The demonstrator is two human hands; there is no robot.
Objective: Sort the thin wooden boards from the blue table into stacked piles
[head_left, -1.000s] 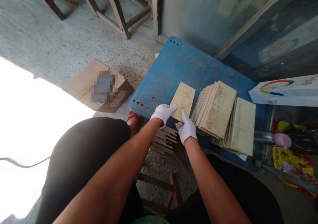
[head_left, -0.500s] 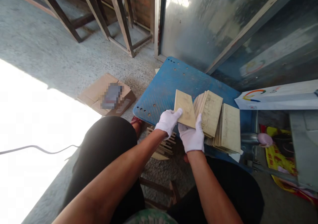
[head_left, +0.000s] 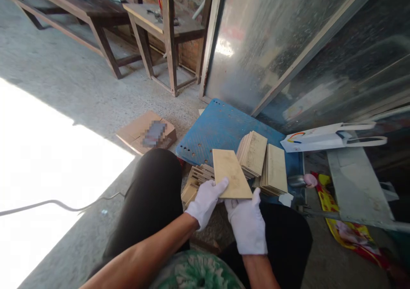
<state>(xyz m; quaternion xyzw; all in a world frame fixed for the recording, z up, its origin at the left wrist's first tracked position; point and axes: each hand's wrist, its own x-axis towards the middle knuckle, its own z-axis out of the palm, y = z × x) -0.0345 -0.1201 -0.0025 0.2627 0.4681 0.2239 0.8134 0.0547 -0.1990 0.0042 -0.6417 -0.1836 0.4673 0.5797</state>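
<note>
A thin rectangular wooden board [head_left: 231, 171] is held over my lap, in front of the blue table. My left hand [head_left: 205, 199], in a white glove, grips its near left corner with the thumb on top. Gloved in white too, my right hand [head_left: 246, 220] holds the near edge from below, its thumb at the right corner. Two stacks of similar boards stand on the table just beyond: one stack [head_left: 254, 154] nearer the middle, another stack [head_left: 276, 169] to its right. Below the table's edge, at left, lies a pile of wooden pieces [head_left: 194, 182], partly hidden by my left hand.
The blue table [head_left: 221, 122] stands against a metal-framed panel [head_left: 243, 66]. On its right lies a white paper bag [head_left: 315, 137], near a metal flask [head_left: 296, 181]. A cardboard box [head_left: 133, 131] sits on the floor at left. Wooden benches [head_left: 105, 45] line the back wall.
The board has come away from the stacks, nearer to my body, with both hands still on it. My view has tilted up, showing more of the benches and the bag.
</note>
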